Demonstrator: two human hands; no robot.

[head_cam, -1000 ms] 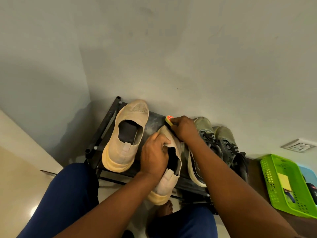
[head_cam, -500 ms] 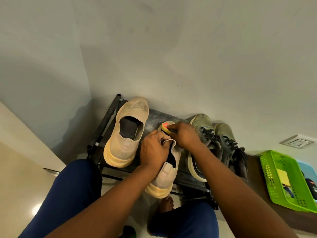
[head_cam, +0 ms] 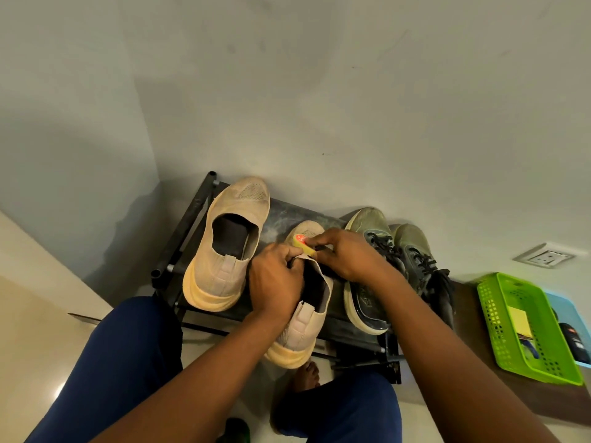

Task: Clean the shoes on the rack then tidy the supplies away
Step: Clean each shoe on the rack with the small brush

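Knit fabric makes the beige slip-on shoe (head_cam: pixel 303 318) soft and light. It sits tilted on the black metal rack (head_cam: pixel 198 219), left hand (head_cam: pixel 276 282) gripping its collar, right hand (head_cam: pixel 347 254) pinching a yellow sponge (head_cam: pixel 302 243) against the toe.

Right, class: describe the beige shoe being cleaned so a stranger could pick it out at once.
Find the black metal shoe rack against the wall. Of two beige knit slip-on shoes with yellow soles, it is the right one, its heel overhanging the front edge. Only it is gripped by the left hand while the right hand holds a yellow sponge on it.
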